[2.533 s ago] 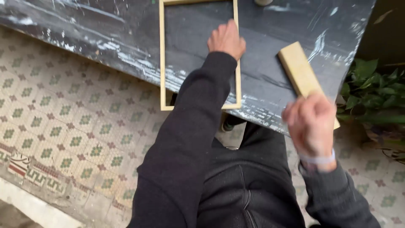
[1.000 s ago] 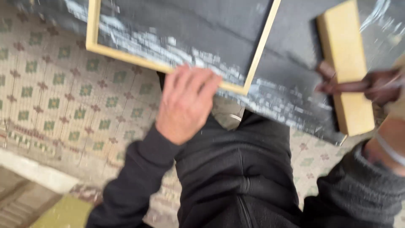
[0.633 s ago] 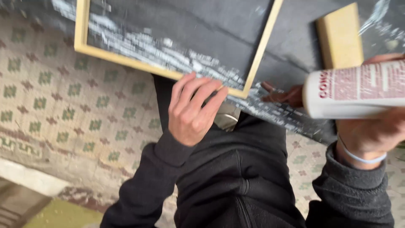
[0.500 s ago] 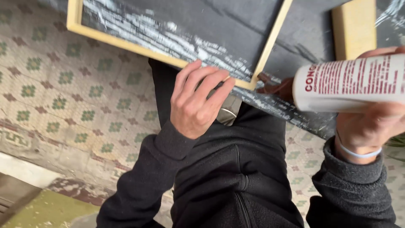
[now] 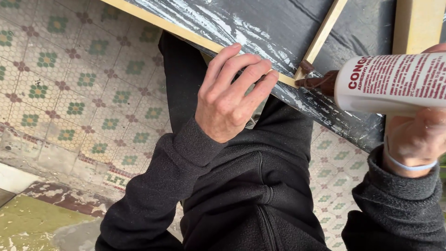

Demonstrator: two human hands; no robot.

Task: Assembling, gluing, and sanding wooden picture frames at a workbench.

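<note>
Head view: glue bottle (image 5: 395, 81) nozzle touches frame corner (image 5: 299, 76) between hands.

A home workshop: paint-smeared worktable (image 5: 353, 28) over patterned floor tiles (image 5: 69, 79).

The floor (image 5: 69, 83) is laid in small hexagonal mosaic tiles, cream with green and brown flower motifs and a patterned border. At lower left sits a worn, greenish stone step (image 5: 32, 223). The dark counter (image 5: 362, 28) is streaked white, under even daylight.
</note>
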